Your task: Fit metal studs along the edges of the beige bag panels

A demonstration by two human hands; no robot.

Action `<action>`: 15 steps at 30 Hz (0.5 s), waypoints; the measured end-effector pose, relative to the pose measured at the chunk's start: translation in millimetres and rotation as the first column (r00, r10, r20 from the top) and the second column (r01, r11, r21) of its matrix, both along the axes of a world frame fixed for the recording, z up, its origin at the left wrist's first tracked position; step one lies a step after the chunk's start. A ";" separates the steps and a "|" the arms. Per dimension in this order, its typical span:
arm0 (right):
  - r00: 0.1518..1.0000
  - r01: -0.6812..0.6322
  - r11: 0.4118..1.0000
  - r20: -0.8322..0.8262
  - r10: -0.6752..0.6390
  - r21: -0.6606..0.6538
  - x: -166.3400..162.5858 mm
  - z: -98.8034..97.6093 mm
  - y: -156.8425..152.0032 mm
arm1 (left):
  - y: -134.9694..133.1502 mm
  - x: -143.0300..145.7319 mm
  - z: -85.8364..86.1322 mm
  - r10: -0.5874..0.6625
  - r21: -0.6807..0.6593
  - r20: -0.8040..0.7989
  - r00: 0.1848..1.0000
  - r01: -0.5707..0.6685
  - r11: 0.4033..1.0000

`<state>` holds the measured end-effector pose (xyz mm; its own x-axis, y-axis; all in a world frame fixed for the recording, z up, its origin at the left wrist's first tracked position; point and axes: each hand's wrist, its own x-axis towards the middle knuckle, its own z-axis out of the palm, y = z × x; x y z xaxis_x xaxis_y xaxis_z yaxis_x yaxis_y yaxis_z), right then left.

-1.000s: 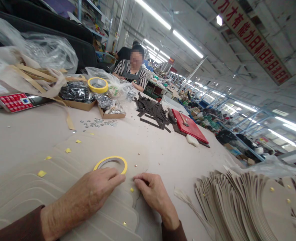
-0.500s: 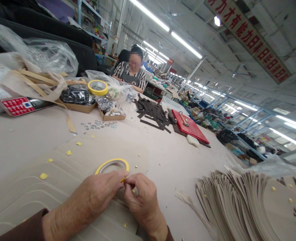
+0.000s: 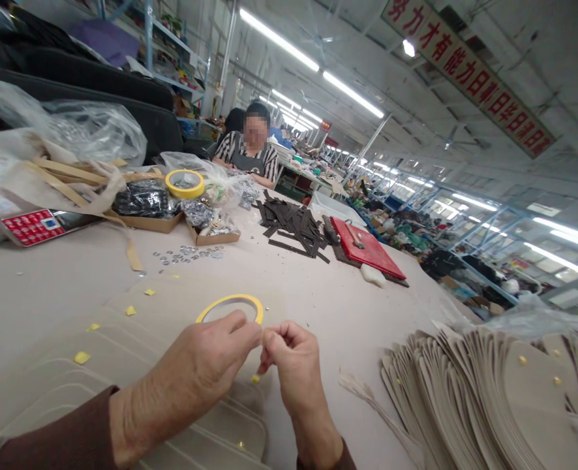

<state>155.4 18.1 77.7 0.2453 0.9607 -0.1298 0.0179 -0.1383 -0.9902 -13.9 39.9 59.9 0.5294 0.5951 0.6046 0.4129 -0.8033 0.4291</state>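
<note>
My left hand holds a thin yellow tape roll lifted a little off the table. My right hand is pinched against the roll's near edge, its fingertips touching those of the left hand, apparently on the tape's free end. Below both hands lie overlapping beige cut pieces. Some carry small yellow tape squares and tiny brass studs.
A fanned stack of beige pieces lies at the right. Further back are a second yellow tape roll, a red keypad phone, loose washers, dark strips and a red board. A co-worker sits at the far end.
Both hands rose off the beige pieces. My left hand picked up the yellow tape roll, and my right hand moved in to pinch at its edge.
</note>
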 end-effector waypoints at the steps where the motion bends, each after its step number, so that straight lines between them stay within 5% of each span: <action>1: 0.999 0.033 0.999 -0.021 -0.033 -0.008 5.4 0.8 5.8 | 1.0 2.2 1.8 -0.007 0.013 0.013 1.000 0.006 1.000; 5: 0.996 0.077 0.995 0.052 -0.073 -0.068 26.8 -14.1 23.3 | 4.5 8.2 -10.3 0.066 -0.087 -0.203 0.977 -0.085 0.993; 9: 0.997 0.018 0.987 0.079 -0.006 -0.162 31.7 -38.4 25.3 | 4.0 10.9 -29.6 0.008 -0.279 -0.554 0.832 -0.195 0.940; 15: 0.977 -0.036 0.990 0.202 0.064 -0.137 27.9 -52.9 20.7 | 3.8 10.5 -51.4 0.008 -0.204 -0.524 0.852 -0.134 0.970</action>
<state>183.4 38.8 24.8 0.2320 0.9503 -0.2076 0.2293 -0.2608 -0.9378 -3.4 43.6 8.5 0.6775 0.7284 0.1019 0.6765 -0.6715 0.3024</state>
